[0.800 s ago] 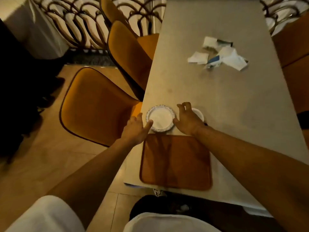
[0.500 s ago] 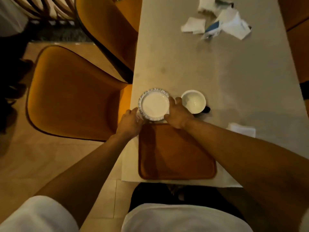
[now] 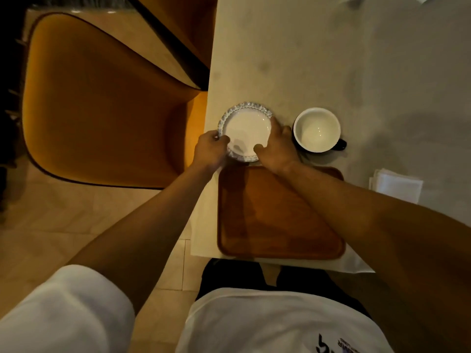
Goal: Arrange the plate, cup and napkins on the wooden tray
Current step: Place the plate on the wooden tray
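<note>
One round plate [image 3: 246,127], glossy white in the well with a scalloped, blue-patterned rim, sat on the table [image 3: 280,47] just beyond the far edge of the tray [image 3: 275,225]. The left hand [image 3: 211,149] was closed on the plate's near-left rim, thumb over the edge and the remaining fingers curled out of sight beneath or beside it. The right hand [image 3: 277,146] gripped the opposite, right-hand rim, its thumb laid on the near edge and its fingers wrapped round the side. Whether the plate rested on the table or was raised clear of it could not be told.

One cup [image 3: 317,129] stood upright just to the right of the right hand: a smooth, round vessel, white inside and dark outside, with a dark handle projecting to the right. It appeared empty.

One tray, a rounded rectangle of reddish-brown wood with a low raised lip, lay directly below both wrists, bare, crossed only by the right forearm and by shadows.

The napkins [image 3: 396,184], a squared stack of white folded paper whose count could not be read, lay on the table well to the right of the right hand, beside the tray's far-right corner.

The table surface was pale, matt and faintly mottled. Two chairs with smooth, curved mustard shells stood to the left of the left hand, the nearer one [image 3: 102,103] largely in view.
</note>
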### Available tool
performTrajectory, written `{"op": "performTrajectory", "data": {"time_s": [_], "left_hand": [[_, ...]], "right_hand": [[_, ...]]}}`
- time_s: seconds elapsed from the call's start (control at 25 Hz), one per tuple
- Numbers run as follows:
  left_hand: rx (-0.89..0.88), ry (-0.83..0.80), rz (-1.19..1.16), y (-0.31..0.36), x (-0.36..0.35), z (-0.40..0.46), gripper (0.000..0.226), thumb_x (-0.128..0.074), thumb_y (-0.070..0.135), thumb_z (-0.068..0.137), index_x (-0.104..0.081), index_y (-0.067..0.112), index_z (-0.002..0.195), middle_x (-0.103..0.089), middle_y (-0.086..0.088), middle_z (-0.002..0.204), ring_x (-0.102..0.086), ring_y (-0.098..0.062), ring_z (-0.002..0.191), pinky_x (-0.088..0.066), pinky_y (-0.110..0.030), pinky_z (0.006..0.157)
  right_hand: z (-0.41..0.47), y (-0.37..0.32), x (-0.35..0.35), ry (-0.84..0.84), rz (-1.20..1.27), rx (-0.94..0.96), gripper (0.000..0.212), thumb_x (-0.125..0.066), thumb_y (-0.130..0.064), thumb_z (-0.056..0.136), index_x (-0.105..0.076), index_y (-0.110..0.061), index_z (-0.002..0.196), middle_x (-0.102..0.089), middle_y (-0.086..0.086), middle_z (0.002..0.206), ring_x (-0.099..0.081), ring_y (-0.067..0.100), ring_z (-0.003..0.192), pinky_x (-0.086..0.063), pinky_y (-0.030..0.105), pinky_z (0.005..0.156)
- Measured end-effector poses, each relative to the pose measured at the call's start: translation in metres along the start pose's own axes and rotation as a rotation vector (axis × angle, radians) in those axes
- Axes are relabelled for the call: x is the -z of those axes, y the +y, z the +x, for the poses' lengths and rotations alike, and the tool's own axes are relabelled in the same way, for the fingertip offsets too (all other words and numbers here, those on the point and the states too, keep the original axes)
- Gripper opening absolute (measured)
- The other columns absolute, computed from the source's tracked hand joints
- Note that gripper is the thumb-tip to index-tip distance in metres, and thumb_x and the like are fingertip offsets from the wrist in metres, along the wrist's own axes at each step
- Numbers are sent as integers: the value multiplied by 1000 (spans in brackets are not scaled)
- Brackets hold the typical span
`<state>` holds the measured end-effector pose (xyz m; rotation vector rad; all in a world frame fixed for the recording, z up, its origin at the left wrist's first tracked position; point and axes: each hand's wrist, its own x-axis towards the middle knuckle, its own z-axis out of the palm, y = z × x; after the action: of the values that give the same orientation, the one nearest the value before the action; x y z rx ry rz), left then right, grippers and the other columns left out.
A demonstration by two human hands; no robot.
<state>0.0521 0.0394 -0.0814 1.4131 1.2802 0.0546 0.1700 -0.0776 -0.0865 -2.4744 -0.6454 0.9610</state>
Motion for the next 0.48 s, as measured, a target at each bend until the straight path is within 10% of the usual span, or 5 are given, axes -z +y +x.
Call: {"op": "performTrajectory", "data": {"time_s": [0.24, 0.48], "left_hand": [[-52, 133, 207, -7, 10, -18, 38, -60, 31, 94, -59, 11, 126, -62, -8, 126, -63, -22, 104, -57, -41, 88], [-45, 160, 179, -50, 26, -66, 24, -62, 27, 95, -73, 9, 107, -75, -5, 97, -70, -23, 89, -60, -44, 82]], "right_hand": [[-17, -4, 6, 95, 173, 25, 72, -61, -21, 86, -28, -17, 150, -41, 14, 143, -45, 30, 130, -39, 33, 104], [-76, 28, -1, 79, 306, 66, 63, -53, -1, 87, -46, -28, 144, -49, 6, 138, -48, 20, 128, -42, 29, 105]]}}
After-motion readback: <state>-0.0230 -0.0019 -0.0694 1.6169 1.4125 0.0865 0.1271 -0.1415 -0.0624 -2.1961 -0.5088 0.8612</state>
